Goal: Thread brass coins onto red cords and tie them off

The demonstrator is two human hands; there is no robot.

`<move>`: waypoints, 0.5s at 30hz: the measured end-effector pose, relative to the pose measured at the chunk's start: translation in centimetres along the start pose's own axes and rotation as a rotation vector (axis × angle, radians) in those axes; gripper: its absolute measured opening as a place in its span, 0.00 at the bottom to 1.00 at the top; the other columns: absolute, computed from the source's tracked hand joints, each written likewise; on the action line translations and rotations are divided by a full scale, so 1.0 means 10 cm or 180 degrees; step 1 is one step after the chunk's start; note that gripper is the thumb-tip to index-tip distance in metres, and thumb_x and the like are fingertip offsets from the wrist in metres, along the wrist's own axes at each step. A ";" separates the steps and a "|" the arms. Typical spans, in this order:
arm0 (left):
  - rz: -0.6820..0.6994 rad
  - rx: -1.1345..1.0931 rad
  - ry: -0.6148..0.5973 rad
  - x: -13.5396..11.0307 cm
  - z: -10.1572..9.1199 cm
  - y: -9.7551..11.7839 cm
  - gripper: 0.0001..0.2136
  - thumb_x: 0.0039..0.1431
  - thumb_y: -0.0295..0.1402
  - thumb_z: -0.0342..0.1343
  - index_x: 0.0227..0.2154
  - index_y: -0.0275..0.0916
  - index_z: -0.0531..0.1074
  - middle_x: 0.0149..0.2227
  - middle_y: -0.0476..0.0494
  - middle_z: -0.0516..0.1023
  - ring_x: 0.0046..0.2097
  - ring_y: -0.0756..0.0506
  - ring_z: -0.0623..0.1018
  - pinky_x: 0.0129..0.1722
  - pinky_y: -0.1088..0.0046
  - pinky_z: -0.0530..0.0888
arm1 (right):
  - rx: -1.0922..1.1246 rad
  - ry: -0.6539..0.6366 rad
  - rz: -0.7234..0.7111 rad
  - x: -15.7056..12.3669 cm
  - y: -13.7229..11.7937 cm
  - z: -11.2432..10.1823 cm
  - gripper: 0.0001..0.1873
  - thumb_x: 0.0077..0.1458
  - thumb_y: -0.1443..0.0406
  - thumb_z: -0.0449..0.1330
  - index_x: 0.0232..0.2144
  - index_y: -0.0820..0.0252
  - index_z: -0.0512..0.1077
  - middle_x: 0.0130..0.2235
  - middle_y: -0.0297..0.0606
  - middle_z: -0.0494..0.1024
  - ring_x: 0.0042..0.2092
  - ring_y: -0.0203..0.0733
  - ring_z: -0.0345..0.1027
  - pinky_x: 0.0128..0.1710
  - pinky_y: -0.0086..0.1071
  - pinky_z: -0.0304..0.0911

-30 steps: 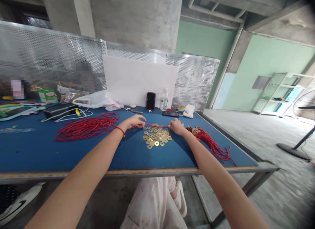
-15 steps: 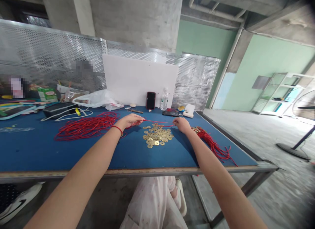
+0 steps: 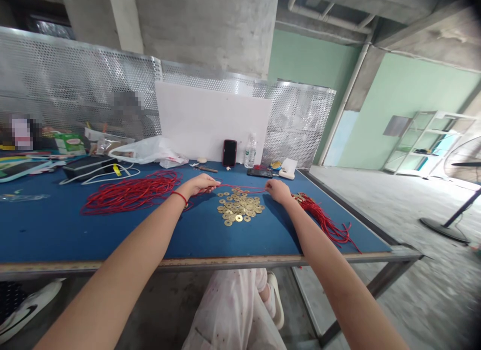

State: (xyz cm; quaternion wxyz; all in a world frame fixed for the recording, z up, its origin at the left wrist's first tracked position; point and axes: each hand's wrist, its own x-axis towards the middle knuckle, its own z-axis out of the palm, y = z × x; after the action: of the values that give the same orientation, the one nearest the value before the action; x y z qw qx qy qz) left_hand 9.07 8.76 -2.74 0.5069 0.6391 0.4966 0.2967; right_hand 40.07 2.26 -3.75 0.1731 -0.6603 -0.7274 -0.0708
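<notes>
Head view: red cord (image 3: 242, 186) is seemingly pinched by left hand (image 3: 200, 185) and right hand (image 3: 277, 191); slack could be snagged on nearby brass coins (image 3: 239, 207).

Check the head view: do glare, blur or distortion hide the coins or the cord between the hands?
In the head view, the brass coins and thin red cord between the left hand and right hand show clearly, without glare; the wide lens bows the perforated metal panel, and the concrete floor at right is washed out by bright light.
</notes>
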 end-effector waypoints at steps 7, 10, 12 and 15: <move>0.0061 0.0328 0.0126 -0.03 0.02 0.04 0.17 0.34 0.41 0.69 0.16 0.34 0.69 0.14 0.51 0.64 0.17 0.54 0.62 0.17 0.77 0.56 | -0.0165 0.0112 -0.0024 0.04 0.05 0.07 0.09 0.59 0.66 0.52 0.36 0.58 0.72 0.42 0.40 0.76 0.45 0.42 0.66 0.38 0.30 0.57; 0.0097 0.0568 0.0197 -0.04 0.02 0.04 0.18 0.34 0.42 0.69 0.14 0.35 0.67 0.13 0.51 0.63 0.17 0.55 0.60 0.18 0.77 0.56 | -0.0318 0.0188 0.0008 0.03 0.05 0.08 0.09 0.58 0.64 0.53 0.36 0.59 0.73 0.42 0.41 0.75 0.45 0.44 0.65 0.39 0.31 0.56; 0.0182 0.0691 0.0181 -0.02 0.02 0.02 0.19 0.34 0.44 0.68 0.13 0.35 0.67 0.13 0.50 0.64 0.17 0.54 0.61 0.18 0.77 0.56 | -0.0395 0.0190 0.0022 0.03 0.05 0.10 0.10 0.59 0.65 0.52 0.37 0.59 0.73 0.42 0.42 0.75 0.46 0.44 0.64 0.40 0.31 0.56; 0.0231 0.0836 0.0122 0.02 0.00 -0.03 0.19 0.34 0.45 0.67 0.13 0.35 0.68 0.13 0.49 0.65 0.16 0.53 0.61 0.18 0.76 0.57 | -0.0483 0.0167 0.0029 0.03 0.03 0.14 0.11 0.59 0.67 0.51 0.37 0.58 0.73 0.43 0.43 0.74 0.48 0.45 0.63 0.42 0.33 0.56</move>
State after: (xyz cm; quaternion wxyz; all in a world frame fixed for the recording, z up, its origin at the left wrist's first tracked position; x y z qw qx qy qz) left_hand 9.02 8.96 -3.05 0.3982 0.7118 0.5172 0.2595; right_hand 40.15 3.06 -4.99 0.1419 -0.6727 -0.7121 -0.1422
